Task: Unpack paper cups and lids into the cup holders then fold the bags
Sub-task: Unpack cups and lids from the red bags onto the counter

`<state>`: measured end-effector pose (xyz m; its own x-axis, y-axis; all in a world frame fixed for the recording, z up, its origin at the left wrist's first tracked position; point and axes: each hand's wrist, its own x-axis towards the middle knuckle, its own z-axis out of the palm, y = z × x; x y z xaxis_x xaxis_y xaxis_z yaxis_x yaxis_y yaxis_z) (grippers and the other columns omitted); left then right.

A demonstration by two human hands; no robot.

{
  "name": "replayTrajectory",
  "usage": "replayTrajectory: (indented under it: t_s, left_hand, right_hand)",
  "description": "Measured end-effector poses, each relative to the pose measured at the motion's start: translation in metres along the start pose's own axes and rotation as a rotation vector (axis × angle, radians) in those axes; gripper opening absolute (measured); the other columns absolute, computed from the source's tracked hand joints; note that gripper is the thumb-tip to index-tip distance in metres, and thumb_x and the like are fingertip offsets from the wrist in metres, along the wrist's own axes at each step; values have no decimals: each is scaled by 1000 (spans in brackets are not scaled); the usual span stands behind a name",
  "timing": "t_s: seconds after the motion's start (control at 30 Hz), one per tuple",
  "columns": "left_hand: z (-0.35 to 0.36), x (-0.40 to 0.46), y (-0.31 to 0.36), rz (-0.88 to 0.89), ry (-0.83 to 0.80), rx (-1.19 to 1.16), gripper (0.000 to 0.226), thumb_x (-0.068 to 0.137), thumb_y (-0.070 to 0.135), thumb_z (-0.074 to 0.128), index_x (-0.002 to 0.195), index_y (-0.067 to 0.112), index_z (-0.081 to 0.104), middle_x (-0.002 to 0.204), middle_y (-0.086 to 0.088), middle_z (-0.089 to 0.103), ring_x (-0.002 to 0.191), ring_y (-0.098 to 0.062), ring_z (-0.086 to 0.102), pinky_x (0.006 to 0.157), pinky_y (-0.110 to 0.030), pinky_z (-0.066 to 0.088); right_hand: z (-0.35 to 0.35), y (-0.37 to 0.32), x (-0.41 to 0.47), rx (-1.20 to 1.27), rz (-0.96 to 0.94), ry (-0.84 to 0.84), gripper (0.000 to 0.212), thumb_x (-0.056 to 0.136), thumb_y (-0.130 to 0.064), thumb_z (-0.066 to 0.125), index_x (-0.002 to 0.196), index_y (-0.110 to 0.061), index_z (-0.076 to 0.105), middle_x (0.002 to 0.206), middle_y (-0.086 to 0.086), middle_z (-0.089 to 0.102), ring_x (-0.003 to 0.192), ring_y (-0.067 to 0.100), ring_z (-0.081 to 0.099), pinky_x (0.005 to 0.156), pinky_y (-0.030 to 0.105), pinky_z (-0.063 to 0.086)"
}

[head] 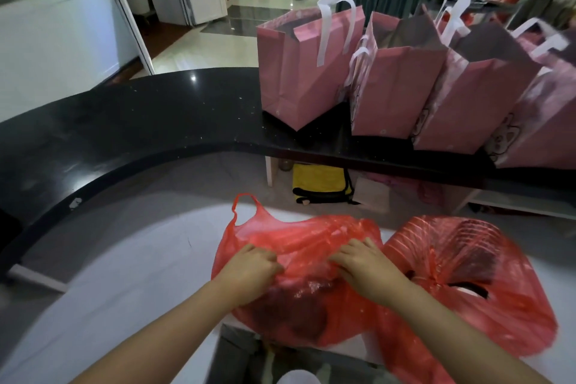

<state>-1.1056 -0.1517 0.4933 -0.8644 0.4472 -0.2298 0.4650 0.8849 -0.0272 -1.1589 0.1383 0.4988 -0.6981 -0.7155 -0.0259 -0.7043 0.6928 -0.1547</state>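
With the left hand (pixel 253 265) and right hand (pixel 364 262) each pinching a fold of the near red plastic bag (pixel 299 262) on the white counter (pixel 124 274), beside a second red bag (pixel 461 262), the operator appears to be opening it; the next move likely calls for spreading its mouth to reach the contents.

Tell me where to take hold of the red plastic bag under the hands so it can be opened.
Take the red plastic bag by its handle loop, which stands free at the far left corner. Come from above and the left, a pinch grip on the thin strap. Both the left hand and the right hand already bunch the loose film mid-bag, which probably only crumples it.
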Motion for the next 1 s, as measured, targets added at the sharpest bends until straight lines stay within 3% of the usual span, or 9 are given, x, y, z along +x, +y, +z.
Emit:
replayTrajectory:
  t_s: [0.1, 0.23, 0.37, 0.43, 0.57, 0.67, 0.8, 1.0]
  left_hand:
    - [8, -16, 12, -42, 82, -110, 44, 93, 44, 34, 122, 32, 65, 116, 9, 64, 113, -20, 57, 100, -41, 41]
    - [-2, -10, 24, -62, 291, -221, 52, 93, 45, 41, 139, 28, 57, 132, 8, 60, 124, -18, 53, 107, -39, 45]
    - [-13, 25, 34, 103, 511, -306, 32, 94, 31, 51, 115, 19, 72, 114, 4, 67, 106, -23, 61, 88, -40, 54]
    - [-16, 43, 43, 166, 628, -360, 25, 97, 26, 53, 108, 16, 74, 105, 2, 69, 98, -24, 63, 84, -38, 54]
    - [-27, 75, 72, 264, 735, -453, 22, 97, 27, 57, 102, 16, 75, 92, 0, 72, 90, -21, 62, 81, -36, 49]
    - [-37, 94, 101, 327, 700, -433, 19, 95, 28, 59, 99, 20, 76, 88, 2, 73, 87, -18, 65, 85, -35, 48]
    - [-45, 108, 138, 347, 784, -364, 19, 91, 18, 62, 104, 17, 77, 89, 2, 74, 88, -20, 66, 87, -40, 51]
    - [-63, 125, 172, 101, 862, -242, 11, 85, 14, 55, 88, 12, 66, 81, -1, 59, 78, -26, 52, 67, -39, 39]
  right_hand:
    - [9, 0, -30, 101, 51, 103, 25, 95, -27, 62, 118, -29, 71, 107, -10, 67, 100, 18, 61, 88, 37, 47]
    - [7, -6, -49, 199, 128, 278, 27, 96, -32, 59, 121, -27, 70, 116, -10, 65, 106, 9, 60, 86, 29, 46]
    - [-2, -4, -66, 259, 291, 461, 16, 97, -30, 62, 100, -21, 75, 100, -9, 71, 90, 13, 67, 78, 35, 52]
    - [-6, 2, -80, 249, 374, 498, 8, 92, -20, 69, 95, -17, 76, 94, -5, 73, 84, 16, 68, 75, 37, 54]
    - [-16, 18, -118, 231, 558, 507, 16, 78, 1, 78, 91, -9, 78, 90, 1, 75, 78, 22, 70, 74, 39, 57]
    - [-24, 33, -141, 194, 626, 486, 15, 80, 0, 77, 92, -10, 78, 88, 2, 75, 77, 23, 69, 73, 38, 56]
    - [-25, 59, -166, 183, 647, 426, 11, 87, -9, 72, 95, -14, 77, 88, 0, 73, 78, 23, 66, 74, 40, 55]
    - [-16, 111, -175, 200, 555, 301, 10, 92, -23, 66, 94, -18, 75, 92, -2, 70, 87, 24, 63, 82, 42, 51]
